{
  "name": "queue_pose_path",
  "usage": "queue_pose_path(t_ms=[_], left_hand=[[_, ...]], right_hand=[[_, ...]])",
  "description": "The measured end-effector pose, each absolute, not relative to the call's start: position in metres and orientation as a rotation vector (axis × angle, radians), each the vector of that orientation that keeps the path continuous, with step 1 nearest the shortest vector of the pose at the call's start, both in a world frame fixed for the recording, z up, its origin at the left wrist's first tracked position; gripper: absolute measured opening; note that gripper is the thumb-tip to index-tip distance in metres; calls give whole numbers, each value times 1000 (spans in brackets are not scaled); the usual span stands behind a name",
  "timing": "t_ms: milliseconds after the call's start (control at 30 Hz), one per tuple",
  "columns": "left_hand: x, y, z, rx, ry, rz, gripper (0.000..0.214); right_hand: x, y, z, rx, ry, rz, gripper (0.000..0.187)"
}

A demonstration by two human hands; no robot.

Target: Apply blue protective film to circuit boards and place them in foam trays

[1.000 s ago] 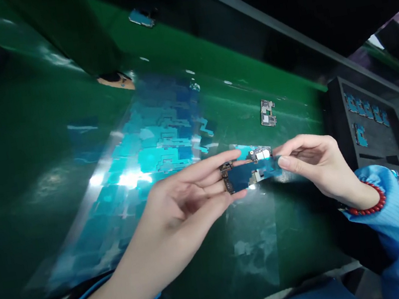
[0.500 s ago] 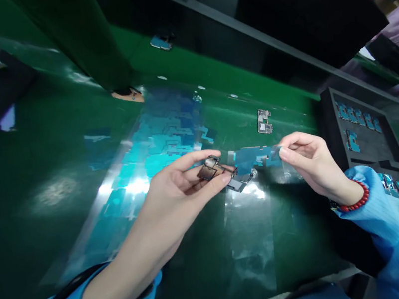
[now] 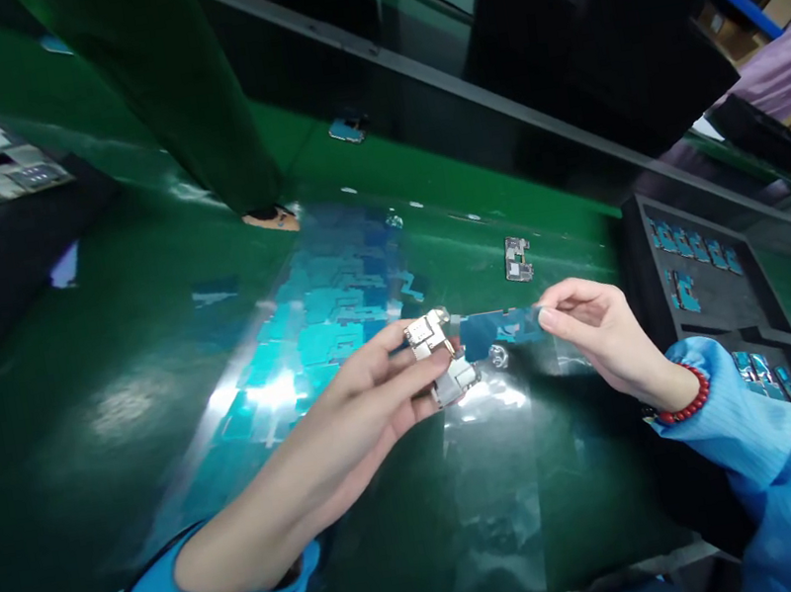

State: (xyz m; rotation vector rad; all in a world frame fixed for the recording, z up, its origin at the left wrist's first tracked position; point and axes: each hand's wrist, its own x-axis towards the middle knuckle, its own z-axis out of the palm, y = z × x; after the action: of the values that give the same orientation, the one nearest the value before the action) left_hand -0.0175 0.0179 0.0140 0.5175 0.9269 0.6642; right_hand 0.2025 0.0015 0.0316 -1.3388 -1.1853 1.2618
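Observation:
Between the thumb and fingers of my left hand (image 3: 379, 384) is a small circuit board (image 3: 455, 379), its pale metal-shielded face turned up toward me. My right hand (image 3: 587, 326) pinches the right end of a clear film strip with blue cut-out patches (image 3: 484, 334). The strip stretches leftward to the board's right edge; whether it touches the board I cannot tell. Under my hands lies a long clear sheet bearing many blue film pieces (image 3: 312, 334) on the green mat (image 3: 377, 559). Another circuit board (image 3: 517, 259) rests on the mat beyond my right hand.
A black foam tray (image 3: 720, 285) with several blue-filmed boards stands at the right. More boards (image 3: 22, 170) are piled on a dark block at the left. A small blue-faced board (image 3: 348, 130) lies by the back ledge. A green-covered post (image 3: 184, 99) rises at the back left.
My left hand has turned the circuit board so its pale face shows. My right hand has shifted slightly left with the film strip. The whole view has moved a little.

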Motion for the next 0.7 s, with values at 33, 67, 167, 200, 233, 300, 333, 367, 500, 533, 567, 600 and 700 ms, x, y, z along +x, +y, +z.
queue_pose_path(t_ms=[33, 67, 167, 200, 233, 300, 333, 367, 500, 533, 567, 600, 700], left_hand=[[-19, 18, 13, 586, 937, 655, 11], [-19, 17, 12, 640, 943, 650, 14], [-21, 18, 10, 654, 953, 667, 14], [-21, 18, 10, 612, 964, 674, 13], [-21, 18, 10, 558, 976, 672, 13], [-20, 17, 11, 466, 1006, 635, 21], [-20, 16, 11, 460, 1015, 614, 29], [-20, 15, 11, 494, 1016, 603, 37], [-20, 12, 7, 856, 1016, 707, 36], [-20, 12, 6, 936, 1026, 745, 30], [-20, 12, 6, 1000, 1042, 773, 24], [-20, 12, 6, 1048, 1058, 782, 20], [-19, 11, 8, 1085, 1103, 760, 16]], right_hand=[[202, 1, 32, -1331, -1187, 1262, 17], [202, 1, 31, -1322, -1190, 1266, 15], [202, 1, 31, -1298, -1197, 1281, 11], [202, 1, 31, -1295, -1199, 1282, 11], [202, 1, 31, -1296, -1201, 1280, 12], [201, 2, 31, -1314, -1204, 1268, 14], [201, 2, 31, -1333, -1208, 1259, 16], [201, 2, 31, -1354, -1214, 1249, 17], [201, 1, 32, -1391, -1258, 1224, 19], [201, 1, 33, -1382, -1268, 1225, 18], [201, 1, 33, -1374, -1275, 1228, 17], [200, 1, 33, -1369, -1280, 1233, 17], [199, 0, 33, -1378, -1287, 1252, 17]])
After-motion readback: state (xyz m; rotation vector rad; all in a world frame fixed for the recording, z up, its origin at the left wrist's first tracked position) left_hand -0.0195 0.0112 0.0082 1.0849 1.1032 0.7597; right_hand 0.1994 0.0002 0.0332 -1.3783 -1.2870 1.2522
